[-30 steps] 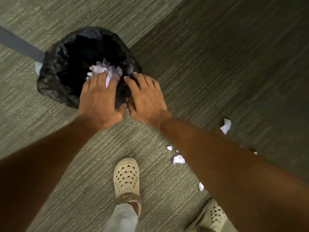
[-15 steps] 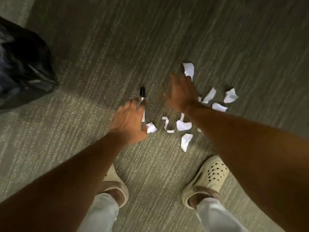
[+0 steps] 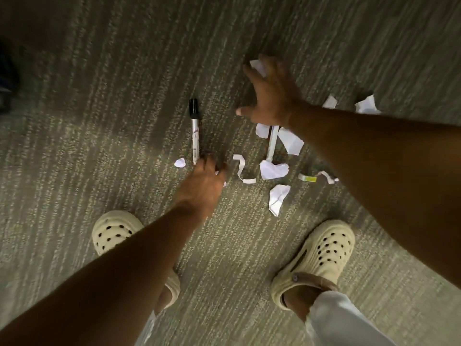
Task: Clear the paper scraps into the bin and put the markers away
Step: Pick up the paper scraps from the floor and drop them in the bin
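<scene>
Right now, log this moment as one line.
left hand: open, reaching black-capped white marker | right hand: open over torn white paper scraps | grey carpet: scraps uncleared

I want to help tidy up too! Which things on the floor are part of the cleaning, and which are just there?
Part of the job:
- black-capped marker
- second marker, partly under scraps
- paper scraps
- left hand and right hand, both reaching down

Just there:
- cream clogs
- carpet

The bin is not clearly in view.

Marker left of scraps
</scene>
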`<state>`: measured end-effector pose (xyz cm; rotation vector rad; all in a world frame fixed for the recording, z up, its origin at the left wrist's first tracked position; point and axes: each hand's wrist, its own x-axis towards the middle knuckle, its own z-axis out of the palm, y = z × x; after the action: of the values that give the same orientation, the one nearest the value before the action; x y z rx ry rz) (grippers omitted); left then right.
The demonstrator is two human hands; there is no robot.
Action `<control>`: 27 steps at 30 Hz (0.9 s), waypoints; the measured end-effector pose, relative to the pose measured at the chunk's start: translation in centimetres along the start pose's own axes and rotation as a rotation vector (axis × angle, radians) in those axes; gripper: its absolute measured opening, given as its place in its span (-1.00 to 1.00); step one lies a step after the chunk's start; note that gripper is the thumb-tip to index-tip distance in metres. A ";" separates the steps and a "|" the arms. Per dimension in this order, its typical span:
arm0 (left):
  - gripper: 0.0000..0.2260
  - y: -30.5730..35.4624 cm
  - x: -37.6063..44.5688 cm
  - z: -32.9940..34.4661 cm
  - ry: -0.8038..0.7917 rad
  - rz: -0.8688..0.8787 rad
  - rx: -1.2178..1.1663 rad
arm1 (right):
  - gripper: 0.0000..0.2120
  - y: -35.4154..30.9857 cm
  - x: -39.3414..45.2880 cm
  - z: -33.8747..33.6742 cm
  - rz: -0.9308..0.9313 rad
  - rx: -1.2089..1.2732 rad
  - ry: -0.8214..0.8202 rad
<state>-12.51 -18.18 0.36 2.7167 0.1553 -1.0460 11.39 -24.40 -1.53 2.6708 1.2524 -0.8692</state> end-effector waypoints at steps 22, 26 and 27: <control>-0.61 4.6 2.4 -2.5 0.013 0.223 0.122 | -0.54 -1.4 -7.7 1.5 -0.253 -0.274 -0.087; -0.67 4.7 2.4 -3.5 -0.015 0.222 0.113 | -0.59 -1.8 -8.1 1.4 -0.177 -0.189 -0.053; -0.66 4.7 2.3 -3.7 0.003 0.225 0.118 | -0.61 -1.6 -7.9 1.3 -0.173 -0.149 -0.048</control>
<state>-7.53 -21.79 2.25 2.7582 -0.2142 -1.0146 5.60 -29.13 1.77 2.4416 1.4916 -0.8188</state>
